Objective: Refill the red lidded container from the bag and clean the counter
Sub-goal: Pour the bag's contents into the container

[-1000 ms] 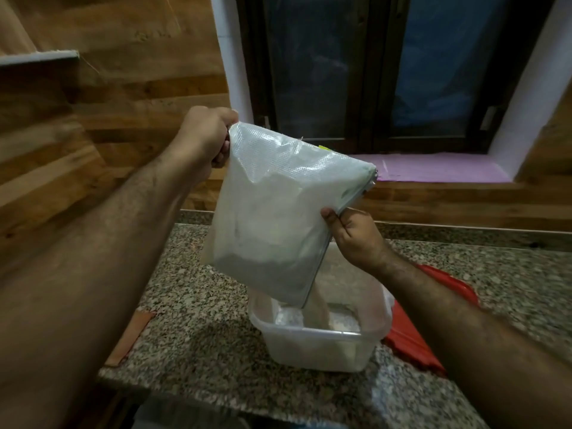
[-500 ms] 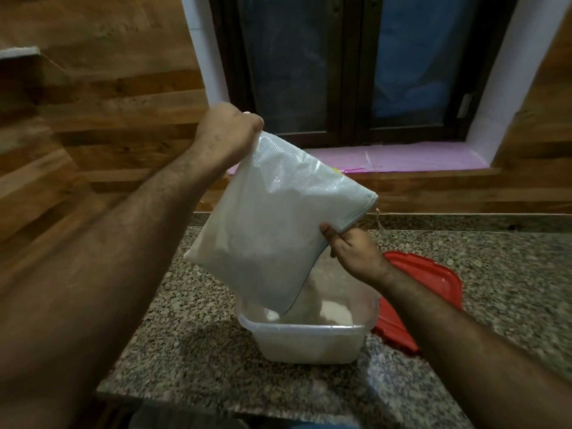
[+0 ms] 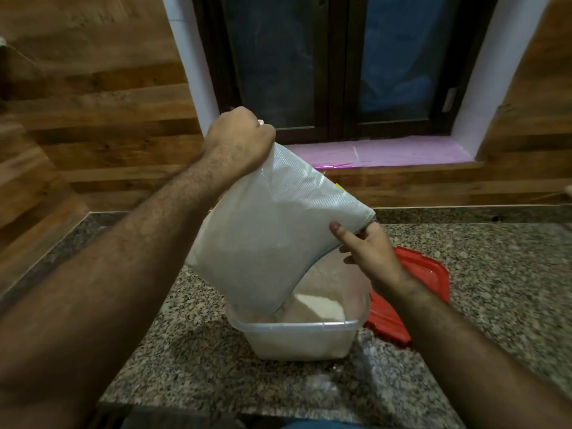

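Hands (image 3: pixel 240 140) (image 3: pixel 368 252) tilt woven bag (image 3: pixel 272 236) over translucent square container (image 3: pixel 297 335); granite counter (image 3: pixel 192 351).

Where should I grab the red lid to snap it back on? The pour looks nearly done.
Take the red lid by its far right edge, coming from the right. It lies flat on the counter beside the container, and the right hand and forearm cover its near left part.
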### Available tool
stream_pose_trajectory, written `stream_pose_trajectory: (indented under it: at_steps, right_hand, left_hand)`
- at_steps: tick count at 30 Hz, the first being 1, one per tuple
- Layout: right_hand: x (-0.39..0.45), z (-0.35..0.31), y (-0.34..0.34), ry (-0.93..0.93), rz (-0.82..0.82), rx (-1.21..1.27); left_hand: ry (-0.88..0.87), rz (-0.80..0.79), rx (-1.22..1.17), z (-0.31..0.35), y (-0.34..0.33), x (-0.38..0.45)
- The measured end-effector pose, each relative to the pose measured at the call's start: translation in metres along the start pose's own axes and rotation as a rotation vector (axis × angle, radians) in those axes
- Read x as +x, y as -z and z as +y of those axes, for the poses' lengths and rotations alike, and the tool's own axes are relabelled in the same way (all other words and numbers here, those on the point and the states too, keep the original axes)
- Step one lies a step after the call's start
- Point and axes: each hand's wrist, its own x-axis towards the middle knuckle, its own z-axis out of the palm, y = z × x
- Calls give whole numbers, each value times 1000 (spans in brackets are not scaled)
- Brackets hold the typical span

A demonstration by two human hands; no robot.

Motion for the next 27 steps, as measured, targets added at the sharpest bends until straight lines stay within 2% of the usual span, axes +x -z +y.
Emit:
stream_pose_trajectory:
  at_steps: [5,9,11,14,22,25,27]
  right_hand:
    - [4,-2,13,98,161,65]
    - [8,-30,18,341,297,-296]
    - [13,-54,11,435,217,-473]
    - [24,-79,-13,421,1,-579]
    - [34,-84,-41,378,78,-416]
    - [34,-76,-41,334,101,-293]
    - [34,-69,-41,296,96,-228]
  left_hand:
    - [-24,-11,54,8,-10,-4]
    - [-20,-59,73,16,-19,-8]
    - [-38,-77,87,20,-23,-11]
    - [-66,-70,120,26,-25,-15]
    - [-53,-108,-40,6,-13,-13]
    - [-48,-111,-151,-26,-11,-26]
    - [-31,-30,-212,-62,-12,-37]
